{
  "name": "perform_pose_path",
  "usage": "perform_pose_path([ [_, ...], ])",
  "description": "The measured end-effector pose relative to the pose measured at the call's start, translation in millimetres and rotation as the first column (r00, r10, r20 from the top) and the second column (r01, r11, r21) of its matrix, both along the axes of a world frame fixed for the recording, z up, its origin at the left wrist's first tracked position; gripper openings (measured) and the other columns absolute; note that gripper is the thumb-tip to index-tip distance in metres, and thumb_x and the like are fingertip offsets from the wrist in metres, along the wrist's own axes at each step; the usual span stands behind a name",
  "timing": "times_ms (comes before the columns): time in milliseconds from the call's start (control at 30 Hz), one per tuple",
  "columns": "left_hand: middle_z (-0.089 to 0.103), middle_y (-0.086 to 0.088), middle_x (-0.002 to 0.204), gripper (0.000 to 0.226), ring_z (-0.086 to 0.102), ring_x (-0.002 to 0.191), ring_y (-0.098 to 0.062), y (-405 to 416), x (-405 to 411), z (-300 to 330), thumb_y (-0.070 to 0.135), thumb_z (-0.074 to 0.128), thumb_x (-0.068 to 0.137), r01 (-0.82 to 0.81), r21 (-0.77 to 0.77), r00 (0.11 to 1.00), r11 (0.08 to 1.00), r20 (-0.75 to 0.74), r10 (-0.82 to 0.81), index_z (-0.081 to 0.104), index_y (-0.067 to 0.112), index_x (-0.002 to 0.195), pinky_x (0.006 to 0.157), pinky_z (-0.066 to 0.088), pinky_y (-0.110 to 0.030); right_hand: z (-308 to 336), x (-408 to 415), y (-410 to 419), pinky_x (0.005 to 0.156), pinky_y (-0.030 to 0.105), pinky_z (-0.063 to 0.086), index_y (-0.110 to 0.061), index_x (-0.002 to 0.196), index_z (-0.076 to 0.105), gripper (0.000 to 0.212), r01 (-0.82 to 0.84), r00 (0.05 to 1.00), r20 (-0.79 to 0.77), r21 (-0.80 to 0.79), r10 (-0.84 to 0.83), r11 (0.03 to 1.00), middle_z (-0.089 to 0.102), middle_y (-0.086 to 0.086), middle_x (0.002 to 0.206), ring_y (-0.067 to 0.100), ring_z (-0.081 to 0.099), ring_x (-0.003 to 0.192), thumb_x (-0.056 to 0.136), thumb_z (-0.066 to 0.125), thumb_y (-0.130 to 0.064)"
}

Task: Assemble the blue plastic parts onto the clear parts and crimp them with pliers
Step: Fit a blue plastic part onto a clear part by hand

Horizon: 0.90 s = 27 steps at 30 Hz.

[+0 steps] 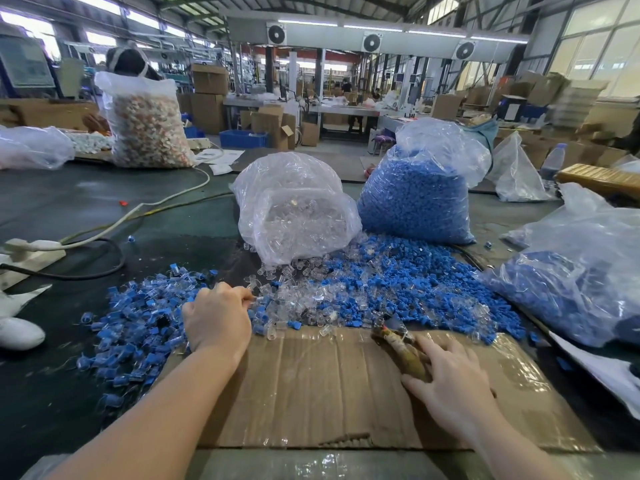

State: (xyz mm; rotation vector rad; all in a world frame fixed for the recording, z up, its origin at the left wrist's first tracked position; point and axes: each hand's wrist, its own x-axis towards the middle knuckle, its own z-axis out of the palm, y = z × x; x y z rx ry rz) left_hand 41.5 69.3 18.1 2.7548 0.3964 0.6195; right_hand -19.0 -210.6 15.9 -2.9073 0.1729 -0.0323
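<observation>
1. Head view: a flat sheet of brown cardboard (pixel 346 386) lies in the lower middle of the frame, on a dark table (pixel 69 202).
2. The left hand (pixel 216 322) sits at the cardboard's upper left corner. Its fingers are curled down into the parts. They seem to pinch something small, but I cannot tell what it is.
3. The right hand (pixel 450 386) is in the lower right of the frame. Its fingers are mostly straight and rest on the pliers (pixel 401 344).
4. The pliers lie on the cardboard. Their handles look worn and yellow-brown, and the dark tip points toward the piles.
5. Little clear parts (pixel 304 299) lie in a shiny heap in the middle, just above the cardboard. They look like small see-through cups.
6. Small blue parts (pixel 433 289) spread in a wide pile to the right of the clear ones.
7. To the left of the left hand lies a pile of joined pieces (pixel 138 323), blue and clear together.
8. Behind the piles, in the middle, stands a clear bag (pixel 294 209) of clear parts. Just right of it stands a tall bag of blue parts (pixel 415 202).
9. Another bag with blue parts (pixel 571 282) lies at the right edge.
</observation>
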Motion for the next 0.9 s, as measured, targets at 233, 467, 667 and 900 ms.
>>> perform_pose_path([
  [233,0.054,0.008,0.114,0.028,0.038,0.106,-0.016,-16,1,-6,0.025,0.049,0.094,0.038,0.073,0.999,0.997,-0.006,-0.038,0.06,0.034,0.118,0.088,0.029,-0.032,3,6,-8,0.107,0.041,0.032,-0.037,0.14,0.033,0.062,-0.022,1.0,-0.012,0.019,0.022,1.0,0.042,-0.002,0.136,0.021,0.034,0.129,0.086,0.034,-0.068],
  [467,0.054,0.01,0.105,0.023,0.033,0.098,-0.005,-60,0,-21,0.026,0.056,0.09,0.289,-0.157,0.956,0.945,0.106,-0.275,0.062,0.026,0.112,0.094,0.029,-0.022,10,41,-38,0.095,0.033,0.045,-0.019,0.121,0.057,0.029,0.111,0.975,0.184,0.071,-0.122,0.991,0.06,0.003,0.119,0.02,0.053,0.111,0.093,0.052,-0.022],
  [667,0.048,0.011,0.11,0.029,0.037,0.104,-0.005,-74,-4,-37,0.028,0.055,0.091,0.336,-0.118,0.94,0.934,0.095,-0.327,0.057,0.027,0.12,0.097,0.028,-0.019,9,64,-47,0.09,0.037,0.046,-0.022,0.113,0.063,0.024,0.161,0.963,0.224,-0.037,-0.149,0.986,0.063,0.0,0.114,0.021,0.054,0.107,0.094,0.05,-0.014],
  [900,0.041,0.01,0.126,0.036,0.032,0.117,-0.008,-72,-4,-43,0.031,0.045,0.095,0.37,-0.05,0.929,0.927,0.045,-0.368,0.047,0.028,0.131,0.106,0.026,-0.024,6,83,-35,0.097,0.039,0.037,-0.032,0.116,0.06,0.024,-0.025,0.986,0.155,-0.227,0.061,0.974,0.057,-0.006,0.118,0.019,0.047,0.115,0.095,0.05,-0.034],
])
